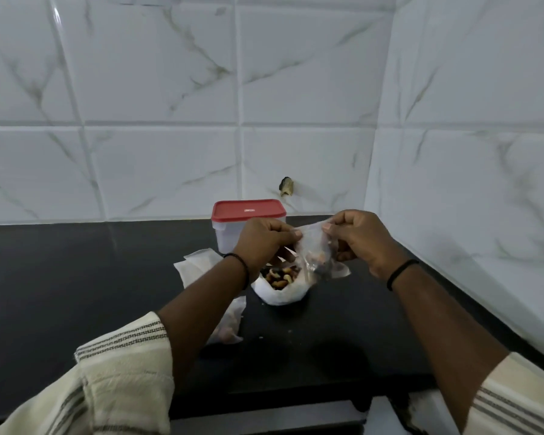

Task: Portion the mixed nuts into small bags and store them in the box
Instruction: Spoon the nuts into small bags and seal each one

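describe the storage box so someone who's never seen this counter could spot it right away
Look along the black countertop to where it meets the tiled wall, just behind the person's left hand. The box stands there, translucent white with a red lid, the only rigid container among soft plastic bags.

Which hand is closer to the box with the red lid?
The left hand. It is right in front of the box, covering part of it. The right hand is off to the box's right.
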The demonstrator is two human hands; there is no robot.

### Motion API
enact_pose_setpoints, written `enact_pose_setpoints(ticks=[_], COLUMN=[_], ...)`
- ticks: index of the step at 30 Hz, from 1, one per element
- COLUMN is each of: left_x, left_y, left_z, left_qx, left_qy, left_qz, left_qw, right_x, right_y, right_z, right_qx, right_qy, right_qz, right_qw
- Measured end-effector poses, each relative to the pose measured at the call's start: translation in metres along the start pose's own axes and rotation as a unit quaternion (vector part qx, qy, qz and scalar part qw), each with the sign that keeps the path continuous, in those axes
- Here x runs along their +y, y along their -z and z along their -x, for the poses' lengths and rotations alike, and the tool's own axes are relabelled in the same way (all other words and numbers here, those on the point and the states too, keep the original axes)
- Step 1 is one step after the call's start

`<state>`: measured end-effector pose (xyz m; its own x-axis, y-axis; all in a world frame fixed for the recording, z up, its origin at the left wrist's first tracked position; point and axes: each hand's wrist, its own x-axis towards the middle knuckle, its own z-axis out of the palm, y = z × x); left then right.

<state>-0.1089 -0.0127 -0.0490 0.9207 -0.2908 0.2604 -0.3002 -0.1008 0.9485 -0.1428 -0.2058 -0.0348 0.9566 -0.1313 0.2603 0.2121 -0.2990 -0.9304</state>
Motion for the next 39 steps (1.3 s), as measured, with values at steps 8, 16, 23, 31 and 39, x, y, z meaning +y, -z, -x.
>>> enact_pose_setpoints(ticks=[8, 16, 23, 31, 39], left_x=[-0.006, -0.016, -0.012, -0.042, -0.089], left_y=[-0.069, -0.071, -0.037, 0.042, 0.123], left_z=[0.001, -0.011, -0.021, -0.025, -0.017], left_qx=[-0.056, -0.011, 0.058, 0.21, 0.276], left_qy=[0.08, 0.087, 0.006, 0.016, 0.111], left_qz=[-0.062, -0.171, -0.253, -0.332, -0.468], left_qw=[0.993, 0.981, 0.966, 0.92, 0.832], right_x=[0.047, 0.093, 0.088, 0.035, 0.019], right_y=[0.059, 0.045, 0.038, -0.022, -0.124], right_z=[0.022, 0.0, -0.008, -0.017, -0.048], right_qx=[0.013, 0.029, 0.094, 0.059, -0.041], right_qy=[-0.105, -0.145, -0.056, 0.071, 0.134], right_qz=[0.019, 0.071, 0.254, 0.231, 0.228], right_qw=[0.994, 0.987, 0.961, 0.969, 0.964])
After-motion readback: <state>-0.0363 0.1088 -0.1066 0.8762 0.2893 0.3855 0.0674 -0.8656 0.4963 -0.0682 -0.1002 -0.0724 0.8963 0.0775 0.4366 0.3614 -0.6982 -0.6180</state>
